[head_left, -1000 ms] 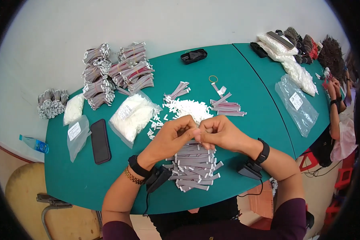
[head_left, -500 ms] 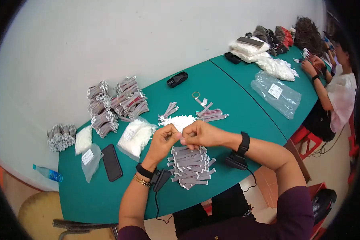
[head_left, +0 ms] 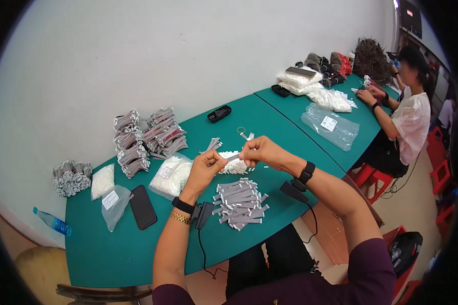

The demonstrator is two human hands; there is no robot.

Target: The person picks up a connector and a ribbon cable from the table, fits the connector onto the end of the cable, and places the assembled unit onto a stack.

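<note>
Left hand (head_left: 205, 168): thumb and forefinger pinched closed on one end of the grey strip (head_left: 233, 158)
Right hand (head_left: 266, 151): thumb and forefinger pressed together at its other end; too small to tell whether a white tip sits between them
Grey strip: spans both hands above the white pieces (head_left: 231, 168), seemingly drawn taut to keep it straight
Loose strips (head_left: 237, 201): piled between hands and body, likely for easy reach
Bundled strips (head_left: 132, 145): stacked off to the left, perhaps leaving working room
</note>
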